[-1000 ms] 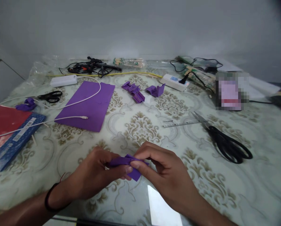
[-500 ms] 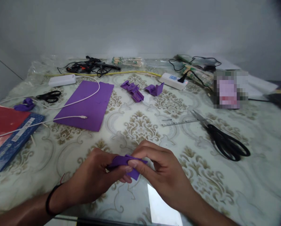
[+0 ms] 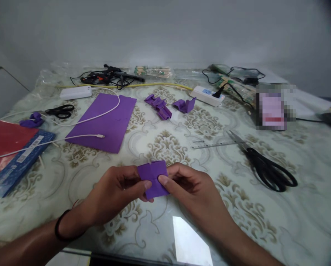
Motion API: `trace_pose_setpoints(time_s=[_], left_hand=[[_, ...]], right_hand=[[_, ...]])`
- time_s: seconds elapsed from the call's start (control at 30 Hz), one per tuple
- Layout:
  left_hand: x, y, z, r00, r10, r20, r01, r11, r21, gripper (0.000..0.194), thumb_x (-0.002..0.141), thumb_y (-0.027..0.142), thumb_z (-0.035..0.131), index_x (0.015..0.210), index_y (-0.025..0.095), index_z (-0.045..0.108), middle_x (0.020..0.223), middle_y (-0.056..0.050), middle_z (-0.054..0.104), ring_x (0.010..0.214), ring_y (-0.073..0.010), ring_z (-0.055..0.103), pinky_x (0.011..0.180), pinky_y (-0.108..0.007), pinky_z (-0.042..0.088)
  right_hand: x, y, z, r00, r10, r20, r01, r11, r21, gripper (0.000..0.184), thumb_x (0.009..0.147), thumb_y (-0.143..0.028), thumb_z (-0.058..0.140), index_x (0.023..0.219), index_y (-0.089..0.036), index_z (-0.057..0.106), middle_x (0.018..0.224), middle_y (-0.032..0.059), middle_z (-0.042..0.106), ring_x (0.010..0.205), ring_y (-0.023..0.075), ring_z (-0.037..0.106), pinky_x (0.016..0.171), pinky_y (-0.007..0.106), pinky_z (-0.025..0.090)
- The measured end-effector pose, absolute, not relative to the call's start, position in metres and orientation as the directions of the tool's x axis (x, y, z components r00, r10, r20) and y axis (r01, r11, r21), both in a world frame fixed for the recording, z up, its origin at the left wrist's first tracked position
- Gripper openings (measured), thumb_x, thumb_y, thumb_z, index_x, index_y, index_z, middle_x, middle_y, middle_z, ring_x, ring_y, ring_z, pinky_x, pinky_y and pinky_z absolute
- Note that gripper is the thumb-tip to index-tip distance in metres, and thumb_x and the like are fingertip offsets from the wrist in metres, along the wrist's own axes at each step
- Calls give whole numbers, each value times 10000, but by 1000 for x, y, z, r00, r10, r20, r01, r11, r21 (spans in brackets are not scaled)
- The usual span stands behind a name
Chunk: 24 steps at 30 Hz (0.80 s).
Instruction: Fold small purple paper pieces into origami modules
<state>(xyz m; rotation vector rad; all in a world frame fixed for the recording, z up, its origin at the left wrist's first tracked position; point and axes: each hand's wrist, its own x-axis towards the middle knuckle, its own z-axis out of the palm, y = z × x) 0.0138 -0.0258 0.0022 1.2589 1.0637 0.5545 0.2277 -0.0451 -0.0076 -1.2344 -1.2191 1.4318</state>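
A small creased square of purple paper [image 3: 154,173] is held up above the front of the table, its face turned toward me. My left hand [image 3: 118,195] pinches its left edge, thumb in front and fingers behind. On the right side, my right hand [image 3: 195,192] grips the same piece, with its thumb pressed near the centre crease. The fingers behind the paper are partly hidden. Farther back lie several folded purple pieces [image 3: 158,107] joined in a row, and beside them a single folded purple piece [image 3: 184,105].
Purple sheets [image 3: 101,123] lie at left under a white cable [image 3: 79,139]. Large black-handled scissors [image 3: 268,168] rest at right, touching a clear ruler [image 3: 212,145]. Smaller scissors [image 3: 60,111], a blue-and-red packet [image 3: 24,155], a power strip [image 3: 205,96] and a blurred phone [image 3: 272,111] surround the middle.
The purple paper has been opened out from a folded, tilted shape to a flatter square facing me. Both hands have risen slightly with it and still hold it.
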Motion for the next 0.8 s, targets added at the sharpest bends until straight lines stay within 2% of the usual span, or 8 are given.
trace_pose_setpoints(time_s=[0.1, 0.27, 0.37, 0.57, 0.7, 0.8], left_hand=[[12, -26, 5, 482, 808, -338, 201, 273, 941, 225, 969, 359, 708, 903, 164, 799, 826, -53, 826, 764, -209, 780, 732, -299, 596], [9, -26, 12, 479, 824, -304, 232, 215, 949, 326, 956, 375, 727, 705, 174, 779, 697, -60, 818, 666, -204, 777, 645, -271, 553], [10, -25, 15, 465, 831, -306, 218, 227, 949, 339, 948, 377, 730, 677, 177, 762, 681, -61, 814, 651, -207, 778, 640, -275, 557], [12, -22, 13, 379, 873, -308, 83, 299, 951, 274, 932, 352, 739, 731, 182, 666, 632, 7, 751, 582, -173, 757, 604, -252, 574], [10, -22, 10, 402, 871, -282, 44, 290, 956, 247, 954, 335, 730, 769, 178, 684, 674, 2, 762, 620, -157, 751, 651, -252, 593], [11, -23, 10, 409, 867, -286, 58, 288, 956, 231, 935, 331, 738, 771, 172, 708, 694, 2, 742, 639, -149, 726, 659, -249, 580]], right_hand=[[227, -45, -7, -168, 970, -177, -43, -187, -981, 131, 850, -342, 844, 835, -217, 804, 777, 7, 804, 708, 139, 696, 689, 238, 552], [225, -46, -4, -185, 951, -249, -105, -271, -957, 150, 761, -319, 933, 759, -221, 819, 695, -8, 802, 621, 121, 681, 621, 210, 544], [226, -46, -4, -176, 948, -263, -123, -287, -950, 171, 750, -340, 945, 740, -221, 822, 672, -12, 788, 599, 114, 664, 605, 207, 537], [230, -43, -5, -222, 944, -245, -116, -275, -954, 287, 877, -480, 830, 766, -216, 823, 674, 12, 771, 672, 144, 713, 688, 242, 585], [232, -43, -4, -243, 949, -200, -100, -229, -968, 279, 948, -467, 759, 845, -215, 820, 723, 20, 774, 722, 152, 714, 728, 260, 576], [230, -44, -4, -253, 947, -196, -89, -225, -970, 263, 945, -454, 765, 855, -208, 794, 752, 11, 752, 708, 136, 666, 694, 247, 533]])
